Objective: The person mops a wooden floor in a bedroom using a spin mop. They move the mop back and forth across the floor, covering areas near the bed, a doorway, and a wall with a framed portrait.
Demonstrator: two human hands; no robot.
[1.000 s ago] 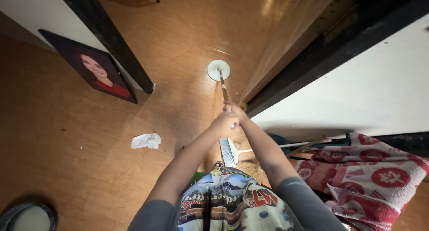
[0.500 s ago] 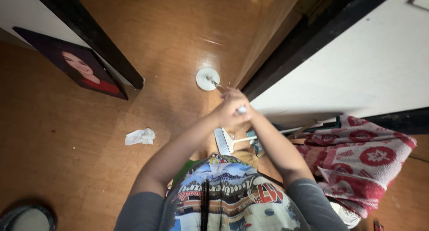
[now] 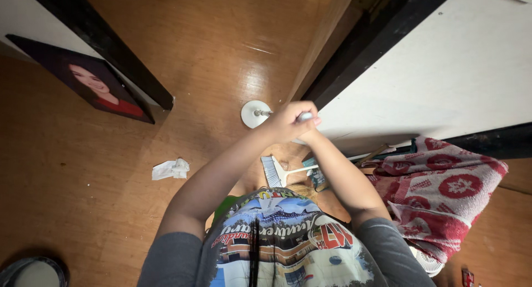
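Fingers of both hands clasp pole

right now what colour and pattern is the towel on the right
Red and white, with round flower-like medallions; the towel shows best in the head view, at the right edge.

Both hands clasp a pole standing on its white disc base.

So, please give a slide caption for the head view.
Both hands grip a pole standing on a white round base.
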